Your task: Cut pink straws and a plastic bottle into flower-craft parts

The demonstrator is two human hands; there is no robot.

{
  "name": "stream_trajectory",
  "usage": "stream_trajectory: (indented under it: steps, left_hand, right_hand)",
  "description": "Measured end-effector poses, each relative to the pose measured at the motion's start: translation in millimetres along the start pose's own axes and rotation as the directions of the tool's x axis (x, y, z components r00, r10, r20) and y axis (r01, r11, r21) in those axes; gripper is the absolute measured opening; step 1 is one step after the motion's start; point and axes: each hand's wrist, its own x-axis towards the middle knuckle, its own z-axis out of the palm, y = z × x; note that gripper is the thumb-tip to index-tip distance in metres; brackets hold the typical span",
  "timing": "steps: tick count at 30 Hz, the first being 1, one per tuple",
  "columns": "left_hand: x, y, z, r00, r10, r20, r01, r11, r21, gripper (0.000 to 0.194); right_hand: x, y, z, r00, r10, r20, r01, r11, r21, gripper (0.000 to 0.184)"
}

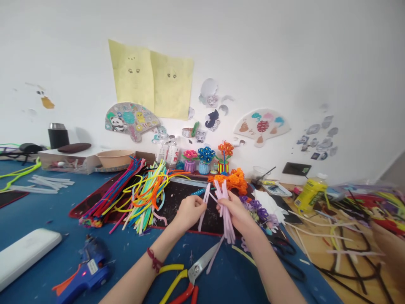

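My right hand [236, 211] is closed round a bundle of pale lilac pipe cleaners [225, 198] held roughly upright above the black mat [186, 192]. Beside it, my left hand [189, 211] pinches a single lilac pipe cleaner [204, 202] that leans away from the bundle. A red cord bracelet [154, 259] sits on my left wrist. Below the hands lie scissors with red handles [196, 270] and yellow-handled pliers [172, 278] on the blue table cover.
A heap of coloured pipe cleaners [133, 194] lies left of the mat. A blue glue gun [87, 270] and a white case [25, 251] sit at the near left. Small pipe-cleaner flowerpots [206, 160], orange twisted pieces [234, 179], a yellow bottle [310, 192] and scattered stems [348, 236] lie right.
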Motion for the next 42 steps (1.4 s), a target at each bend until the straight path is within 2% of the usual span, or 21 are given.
stream_trajectory:
  steps: [5, 7, 10, 14, 15, 17, 19, 23, 26, 30, 34, 38, 42]
  left_hand:
    - [-2, 9, 18.8, 0.995, 0.078, 0.056, -0.063, 0.972, -0.227, 0.026]
    - [-4, 10, 15.6, 0.986, 0.119, 0.118, -0.083, 0.959, -0.272, 0.027]
    - [-8, 9, -3.5, 0.963, 0.161, 0.215, -0.101, 0.959, -0.265, 0.029]
    - [-32, 8, -37.5, 0.954, 0.168, 0.250, -0.155, 0.985, -0.069, 0.009]
    - [-42, 9, -43.3, 0.955, 0.160, 0.252, -0.198, 0.971, 0.136, 0.008]
    - [-63, 8, -49.2, 0.951, 0.078, 0.301, -0.211, 0.873, 0.441, 0.008]
    - [-83, 6, -48.6, 0.942, -0.002, 0.336, -0.200, 0.799, 0.567, 0.016]
    - [-102, -3, -43.6, 0.927, -0.017, 0.376, -0.217, 0.793, 0.570, 0.012]
    - [-102, -4, -45.9, 0.916, 0.006, 0.401, -0.231, 0.825, 0.516, 0.012]
    - [-102, 1, -54.5, 0.904, -0.037, 0.425, -0.188, 0.861, 0.473, 0.007]
    - [-113, 1, -61.1, 0.905, -0.071, 0.419, -0.183, 0.825, 0.535, 0.002]
    - [-119, -10, -59.6, 0.912, -0.013, 0.409, -0.248, 0.778, 0.577, 0.020]
    - [-115, -15, -60.2, 0.935, 0.003, 0.356, -0.237, 0.751, 0.616, 0.023]
  right_hand:
    - [-8, -2, 13, 0.997, 0.010, 0.080, -0.030, 0.967, 0.253, 0.048]
    - [-10, 0, 16, 0.995, 0.032, 0.091, -0.059, 0.951, 0.303, 0.049]
    - [-8, 1, 13, 0.996, 0.063, 0.057, -0.079, 0.931, 0.357, 0.042]
    - [-3, 0, 0, 0.997, 0.073, -0.017, -0.060, 0.910, 0.410, 0.033]
    - [-1, -1, -3, 0.997, 0.075, -0.032, -0.055, 0.906, 0.420, 0.032]
    - [1, -2, -6, 0.995, 0.080, -0.055, -0.048, 0.898, 0.438, 0.030]
    - [1, -3, -8, 0.995, 0.077, -0.070, -0.037, 0.890, 0.454, 0.029]
    - [0, -7, -10, 0.993, 0.061, -0.098, -0.005, 0.871, 0.491, 0.031]
    - [-1, -11, -11, 0.990, 0.051, -0.129, 0.025, 0.849, 0.527, 0.033]
    - [1, -13, -16, 0.984, 0.040, -0.172, 0.068, 0.813, 0.579, 0.032]
    - [1, -13, -18, 0.980, 0.043, -0.195, 0.089, 0.781, 0.618, 0.030]
    - [0, -14, -18, 0.979, 0.047, -0.196, 0.091, 0.763, 0.640, 0.027]
    - [1, -17, -20, 0.981, 0.031, -0.193, 0.105, 0.749, 0.654, 0.027]
